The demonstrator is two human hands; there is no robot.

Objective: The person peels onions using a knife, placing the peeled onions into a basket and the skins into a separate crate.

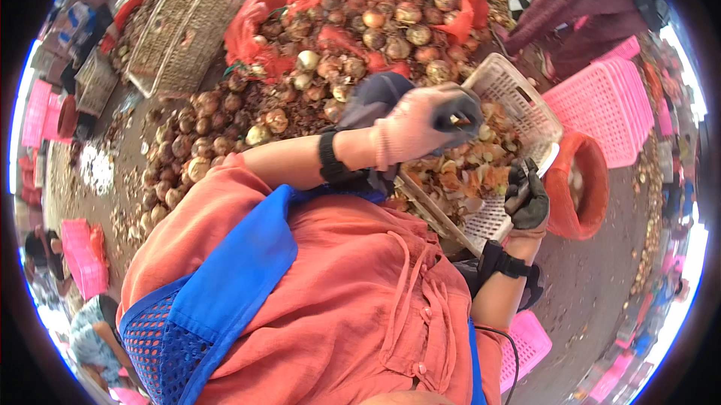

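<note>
My left hand [429, 121], in a pink glove with dark coated fingers, is raised over a white plastic crate [518, 78]. Its fingers curl closed; motion blur hides what they hold. Closed at the crate's right edge, my right hand [527, 198] wears a similar dark-palmed glove. Something small and greyish shows at its fingertips, too small to name. Loose orange-brown onion skins [458, 179] fill much of the crate. Beyond the left hand lies a heap of onions [214, 116], running up to an open red mesh sack [251, 18] full of onions.
To the right of the crate stands an orange-red ring-shaped container [556, 191], with stacked pink crates [604, 108] behind it. A woven-look crate [180, 33] lies at the far left. Another person's dark trouser leg [574, 3] is at the upper right. Onion skins litter the floor.
</note>
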